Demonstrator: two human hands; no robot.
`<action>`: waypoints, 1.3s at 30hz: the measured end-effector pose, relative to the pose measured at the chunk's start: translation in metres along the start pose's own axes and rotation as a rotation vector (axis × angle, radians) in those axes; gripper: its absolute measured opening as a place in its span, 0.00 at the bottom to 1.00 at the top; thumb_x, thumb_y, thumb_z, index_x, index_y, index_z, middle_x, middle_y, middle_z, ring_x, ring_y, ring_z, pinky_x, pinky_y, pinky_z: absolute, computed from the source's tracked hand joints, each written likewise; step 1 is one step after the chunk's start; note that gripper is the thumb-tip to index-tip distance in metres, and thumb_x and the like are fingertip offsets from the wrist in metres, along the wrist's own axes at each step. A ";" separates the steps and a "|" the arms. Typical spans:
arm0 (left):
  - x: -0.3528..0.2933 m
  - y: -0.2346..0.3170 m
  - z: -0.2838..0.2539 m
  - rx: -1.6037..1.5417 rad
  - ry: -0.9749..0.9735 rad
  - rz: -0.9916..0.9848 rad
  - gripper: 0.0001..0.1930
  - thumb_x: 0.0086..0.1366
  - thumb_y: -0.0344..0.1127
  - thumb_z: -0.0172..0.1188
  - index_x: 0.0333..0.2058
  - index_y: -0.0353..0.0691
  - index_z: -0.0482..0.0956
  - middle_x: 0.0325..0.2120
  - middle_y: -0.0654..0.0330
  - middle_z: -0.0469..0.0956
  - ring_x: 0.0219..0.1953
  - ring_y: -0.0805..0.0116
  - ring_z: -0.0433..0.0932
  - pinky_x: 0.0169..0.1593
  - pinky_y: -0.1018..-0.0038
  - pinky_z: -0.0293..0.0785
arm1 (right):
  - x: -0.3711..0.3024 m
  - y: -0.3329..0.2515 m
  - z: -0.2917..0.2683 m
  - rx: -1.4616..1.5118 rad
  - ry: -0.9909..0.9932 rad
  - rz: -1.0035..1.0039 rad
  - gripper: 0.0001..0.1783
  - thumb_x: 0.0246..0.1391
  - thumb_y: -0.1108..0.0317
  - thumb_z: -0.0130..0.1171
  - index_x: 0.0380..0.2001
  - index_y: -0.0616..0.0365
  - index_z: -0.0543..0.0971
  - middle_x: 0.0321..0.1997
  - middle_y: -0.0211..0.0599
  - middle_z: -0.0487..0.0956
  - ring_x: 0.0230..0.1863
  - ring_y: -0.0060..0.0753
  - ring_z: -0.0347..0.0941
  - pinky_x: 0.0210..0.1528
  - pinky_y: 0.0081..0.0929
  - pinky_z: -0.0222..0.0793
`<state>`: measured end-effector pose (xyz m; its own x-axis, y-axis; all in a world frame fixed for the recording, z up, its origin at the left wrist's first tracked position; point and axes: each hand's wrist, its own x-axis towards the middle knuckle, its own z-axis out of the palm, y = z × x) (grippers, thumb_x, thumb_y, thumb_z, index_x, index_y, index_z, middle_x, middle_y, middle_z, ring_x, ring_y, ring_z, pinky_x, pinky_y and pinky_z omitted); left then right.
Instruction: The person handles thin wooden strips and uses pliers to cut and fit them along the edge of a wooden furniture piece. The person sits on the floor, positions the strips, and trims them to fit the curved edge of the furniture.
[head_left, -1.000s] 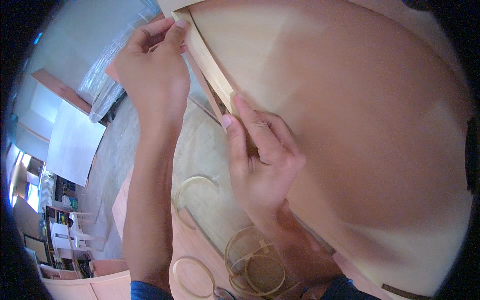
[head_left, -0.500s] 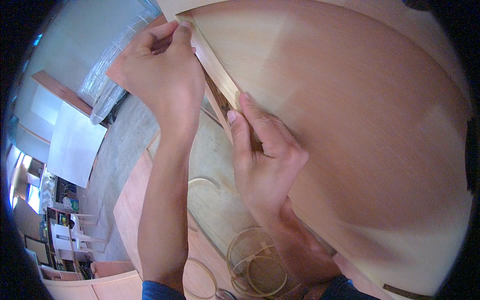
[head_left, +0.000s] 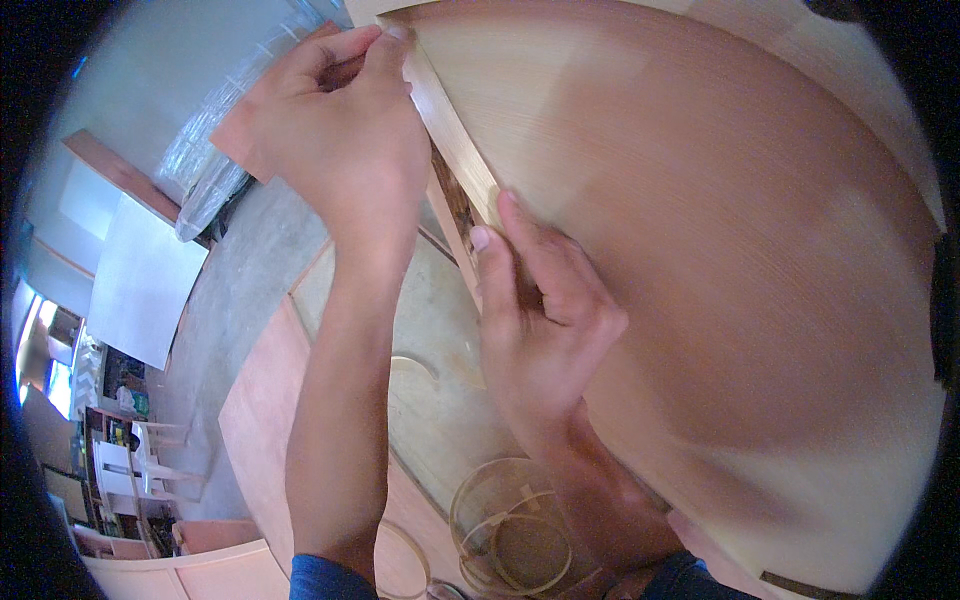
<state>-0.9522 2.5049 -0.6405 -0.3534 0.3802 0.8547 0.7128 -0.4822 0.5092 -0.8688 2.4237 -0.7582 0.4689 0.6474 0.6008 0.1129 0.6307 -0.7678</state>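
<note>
A large pale wood panel (head_left: 700,230) with a smooth grained face fills the right side. Along its left edge runs a thin, narrow strip of wood edging (head_left: 452,125). My left hand (head_left: 350,160) is closed in a pinch on the strip's far end, at the panel's upper corner. Lower down the same edge, my right hand (head_left: 555,320) pinches the strip between thumb and forefinger. Its other fingers are curled in, partly out of sight. Between the two hands the strip looks straight and lies against the edge.
Loose coils of thin strip (head_left: 512,530) lie low in the middle. A pinkish wood board (head_left: 268,385) rests over the concrete floor (head_left: 250,250). Further left are a plastic-wrapped bundle (head_left: 215,150), a white sheet (head_left: 150,285) and a white chair (head_left: 165,465).
Both hands and the near panel edge appear slightly further right in the picture, while the background has shifted a little left. Both pinches on the strip stay the same.
</note>
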 end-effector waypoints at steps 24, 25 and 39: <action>-0.036 -0.004 0.003 -0.112 0.126 -0.109 0.06 0.62 0.25 0.72 0.36 0.30 0.86 0.26 0.60 0.82 0.30 0.75 0.80 0.37 0.77 0.77 | -0.001 0.007 0.013 -0.016 0.020 -0.065 0.16 0.55 0.77 0.72 0.49 0.63 0.86 0.41 0.51 0.87 0.40 0.46 0.87 0.43 0.35 0.83; -0.037 -0.005 0.005 -0.122 0.136 -0.082 0.05 0.62 0.24 0.72 0.36 0.30 0.86 0.26 0.60 0.83 0.29 0.75 0.79 0.36 0.77 0.77 | 0.000 0.008 0.014 -0.016 0.014 -0.071 0.16 0.55 0.77 0.72 0.49 0.64 0.86 0.41 0.51 0.87 0.40 0.46 0.87 0.43 0.36 0.83; -0.035 -0.015 0.019 -0.056 0.260 0.124 0.03 0.59 0.23 0.70 0.30 0.30 0.84 0.25 0.56 0.83 0.26 0.70 0.81 0.35 0.74 0.78 | -0.016 0.012 0.003 -0.186 -0.230 0.029 0.30 0.56 0.77 0.68 0.64 0.51 0.80 0.37 0.45 0.86 0.35 0.46 0.83 0.38 0.40 0.80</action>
<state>-0.9391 2.5139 -0.6798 -0.4144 0.1045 0.9041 0.7280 -0.5581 0.3982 -0.8772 2.4224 -0.7767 0.2655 0.7577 0.5962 0.2708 0.5349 -0.8004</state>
